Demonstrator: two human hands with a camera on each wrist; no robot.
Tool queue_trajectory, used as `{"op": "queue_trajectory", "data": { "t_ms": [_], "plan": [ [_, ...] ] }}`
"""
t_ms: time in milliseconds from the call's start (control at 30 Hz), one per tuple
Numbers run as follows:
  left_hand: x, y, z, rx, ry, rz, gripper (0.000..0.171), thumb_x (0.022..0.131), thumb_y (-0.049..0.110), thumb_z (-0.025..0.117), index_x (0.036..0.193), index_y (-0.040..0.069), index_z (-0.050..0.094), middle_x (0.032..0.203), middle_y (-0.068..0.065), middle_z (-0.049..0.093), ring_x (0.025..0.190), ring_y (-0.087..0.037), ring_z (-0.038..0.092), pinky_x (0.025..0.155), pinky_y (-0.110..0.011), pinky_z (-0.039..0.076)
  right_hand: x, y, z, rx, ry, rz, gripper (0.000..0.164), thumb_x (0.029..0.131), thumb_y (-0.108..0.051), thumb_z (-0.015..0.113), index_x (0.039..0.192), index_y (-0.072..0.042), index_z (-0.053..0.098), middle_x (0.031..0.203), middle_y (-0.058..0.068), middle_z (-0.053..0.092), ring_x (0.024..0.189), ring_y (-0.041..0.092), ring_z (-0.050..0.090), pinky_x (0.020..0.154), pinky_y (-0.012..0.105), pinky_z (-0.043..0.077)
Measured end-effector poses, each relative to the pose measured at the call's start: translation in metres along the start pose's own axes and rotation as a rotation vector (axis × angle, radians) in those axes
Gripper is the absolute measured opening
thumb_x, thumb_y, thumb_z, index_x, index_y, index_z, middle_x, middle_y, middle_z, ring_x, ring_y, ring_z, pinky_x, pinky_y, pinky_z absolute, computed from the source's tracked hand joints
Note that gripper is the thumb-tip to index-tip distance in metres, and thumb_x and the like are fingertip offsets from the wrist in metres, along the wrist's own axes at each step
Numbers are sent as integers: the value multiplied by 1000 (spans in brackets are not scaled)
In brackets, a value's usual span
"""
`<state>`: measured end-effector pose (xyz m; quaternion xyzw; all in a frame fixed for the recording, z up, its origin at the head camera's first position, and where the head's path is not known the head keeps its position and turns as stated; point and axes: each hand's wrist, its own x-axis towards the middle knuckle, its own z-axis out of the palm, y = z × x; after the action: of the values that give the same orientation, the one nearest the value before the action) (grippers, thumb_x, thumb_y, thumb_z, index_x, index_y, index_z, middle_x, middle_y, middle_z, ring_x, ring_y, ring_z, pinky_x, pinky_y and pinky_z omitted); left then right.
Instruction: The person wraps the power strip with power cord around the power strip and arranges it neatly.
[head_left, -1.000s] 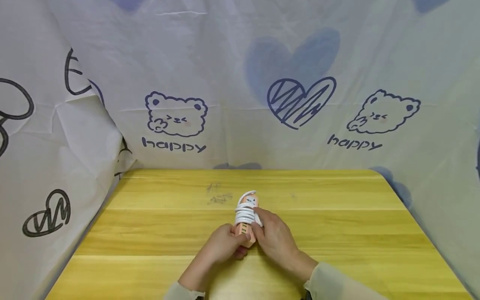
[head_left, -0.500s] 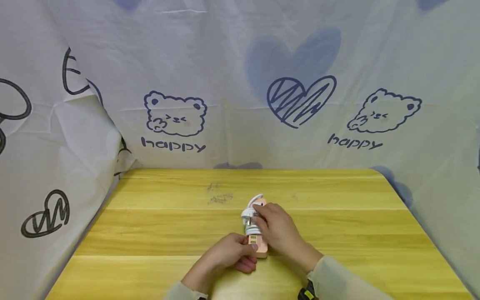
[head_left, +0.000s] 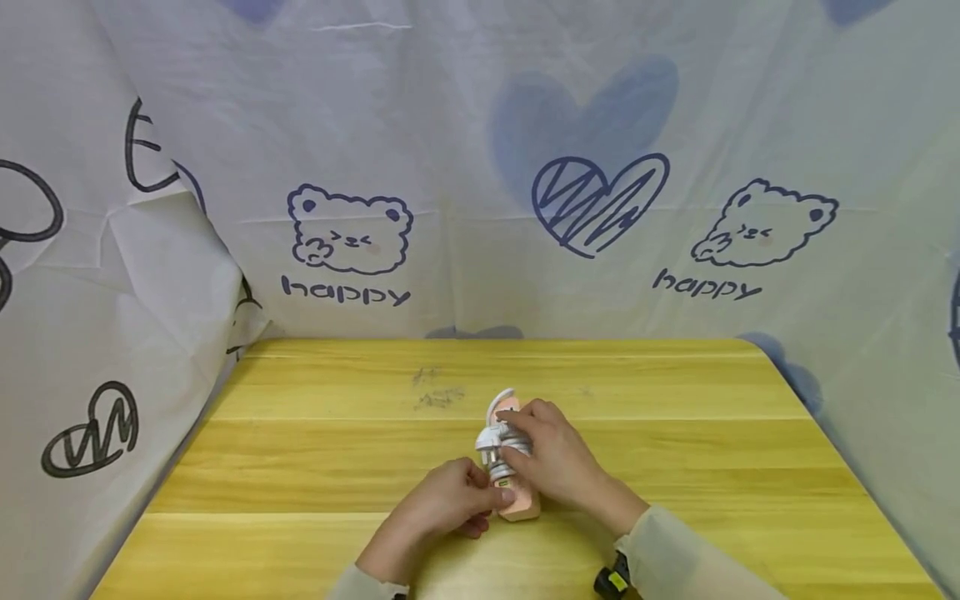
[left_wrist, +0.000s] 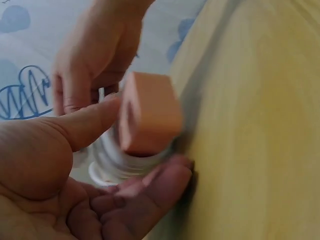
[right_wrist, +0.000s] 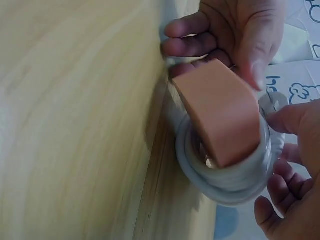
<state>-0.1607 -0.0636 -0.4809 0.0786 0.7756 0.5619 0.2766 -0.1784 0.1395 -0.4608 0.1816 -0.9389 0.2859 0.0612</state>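
A pink power strip [head_left: 521, 503] lies over the table, its far end tilted away from me. White cord [head_left: 502, 471] is wound in several loops round its middle. My left hand [head_left: 448, 498] holds the near end, thumb on the top face and fingers along the left side. My right hand [head_left: 561, 454] pinches the white plug [head_left: 491, 439], whose metal pins show, over the cord loops. In the left wrist view the end face of the strip stands between thumb and fingers. The right wrist view shows the loops [right_wrist: 225, 182] round the strip, partly hidden by the right fingers.
The yellow wood-grain table [head_left: 300, 467] carries dark scribbles [head_left: 440, 397] left of the strip. Behind and at the left hangs a white cloth [head_left: 465, 250] printed with hearts and bears. A black strap [head_left: 613, 579] sits at the right wrist.
The strip has come slightly nearer and to the right. My right hand has shifted from the side of the cord loops to the plug, which now shows on the left side of the strip.
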Motion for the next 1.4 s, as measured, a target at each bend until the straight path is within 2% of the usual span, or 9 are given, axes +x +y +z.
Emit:
{"op": "queue_trajectory", "data": {
  "t_ms": [233, 367, 467, 633, 733, 1000, 1133, 1333, 1400],
  "plan": [
    [1, 4, -14, -96, 20, 58, 77, 94, 36, 82, 139, -8, 38, 93, -15, 70, 68, -21, 69, 65, -40, 63, -4, -1, 1, -22, -19, -40, 59, 88, -26, 84, 141, -9, 66, 112, 2, 62, 98, 13, 53, 81, 33, 53],
    [2, 4, -15, -120, 31, 48, 63, 101, 40, 72, 135, -7, 45, 101, -19, 70, 77, -23, 72, 69, -42, 65, -5, -1, 2, -18, -27, -34, 60, 90, -30, 84, 142, -7, 63, 113, 3, 62, 97, 13, 55, 81, 33, 52],
    [4, 2, -13, -165, 64, 31, 47, 108, 36, 62, 126, -7, 54, 103, -18, 69, 79, -21, 73, 73, -40, 66, -5, -2, 1, 38, -61, 64, 61, 92, -32, 82, 143, -5, 61, 113, 4, 62, 94, 13, 58, 77, 32, 53],
    [10, -2, -6, -308, 102, 20, 45, 112, 31, 54, 130, -10, 59, 112, -19, 69, 84, -19, 74, 80, -37, 65, -3, -5, -3, 92, -92, 234, 68, 91, -39, 83, 143, -3, 58, 117, 11, 65, 92, 18, 64, 74, 36, 56],
    [15, -1, -6, -318, 103, 33, 40, 112, 25, 53, 130, -10, 59, 113, -20, 70, 83, -19, 74, 80, -37, 65, -1, -5, -4, 79, -98, 277, 78, 86, -45, 86, 143, -1, 56, 119, 14, 64, 92, 20, 64, 75, 39, 56],
    [25, 1, -22, 128, 242, 57, 31, 108, 26, 62, 133, 9, 69, 77, -10, 64, 62, -17, 63, 56, -31, 57, 4, 9, -10, 279, -135, 410, 63, 86, -29, 88, 136, -2, 60, 113, 11, 68, 90, 20, 65, 77, 37, 56],
    [33, 1, -20, 178, 207, 82, 32, 107, 27, 64, 133, 10, 71, 77, -11, 65, 62, -21, 64, 57, -32, 53, 1, 15, -13, 285, -141, 424, 57, 88, -32, 85, 131, -2, 62, 110, 10, 69, 91, 19, 65, 80, 38, 56],
    [47, 4, -15, 422, 444, 158, 30, 102, 27, 71, 128, 12, 73, 97, -4, 73, 82, -16, 62, 72, -35, 53, -1, 15, -14, 162, -149, 387, 63, 89, -44, 82, 132, -2, 63, 109, 9, 70, 92, 19, 65, 80, 40, 56],
    [50, 6, -16, 464, 480, 157, 25, 102, 27, 72, 122, 12, 76, 97, -3, 72, 84, -18, 61, 73, -38, 52, 0, 15, -15, 142, -148, 386, 62, 90, -43, 82, 133, -1, 63, 108, 9, 71, 92, 19, 65, 81, 41, 56]
  ]
}}
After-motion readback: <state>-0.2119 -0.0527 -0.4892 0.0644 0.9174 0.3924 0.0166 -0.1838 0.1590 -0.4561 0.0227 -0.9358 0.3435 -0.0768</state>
